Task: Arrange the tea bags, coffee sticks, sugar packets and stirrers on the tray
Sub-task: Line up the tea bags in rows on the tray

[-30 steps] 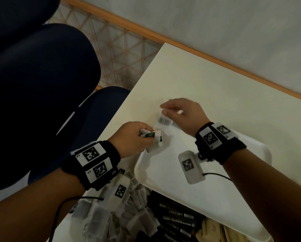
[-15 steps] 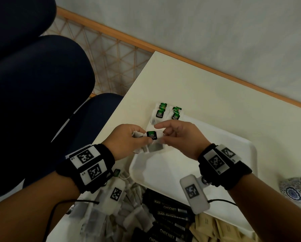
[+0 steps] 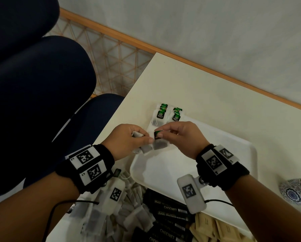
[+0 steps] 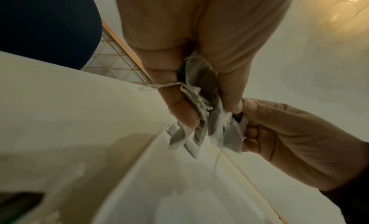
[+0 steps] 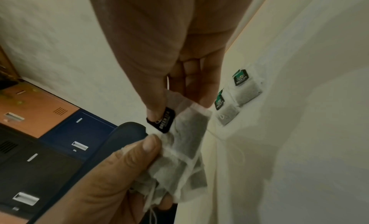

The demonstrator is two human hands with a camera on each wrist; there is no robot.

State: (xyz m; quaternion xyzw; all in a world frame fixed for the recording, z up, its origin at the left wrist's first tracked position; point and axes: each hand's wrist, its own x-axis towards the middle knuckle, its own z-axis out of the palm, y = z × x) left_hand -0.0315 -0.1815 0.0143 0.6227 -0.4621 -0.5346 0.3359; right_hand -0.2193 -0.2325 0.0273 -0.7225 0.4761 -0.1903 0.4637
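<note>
My left hand (image 3: 127, 139) closes over a bunch of tea bags (image 3: 142, 147), so I can't count them; only their lower ends show below my fingers. My right hand (image 3: 181, 137) covers the top of the bag it pinches, and the tag (image 3: 157, 134) under my fingertip is too dark to read in full. The tray's (image 3: 233, 151) near edge is hidden by my right wrist and its camera. Below the tray, the pile of loose bags (image 3: 132, 217), the dark sticks (image 3: 169, 208) and the tan packets (image 3: 216, 227) run off the picture's bottom edge. Right of the tray, a patterned bowl (image 3: 292, 193) is cut by the frame's side. In the left wrist view, the tray's near part is blurred.
</note>
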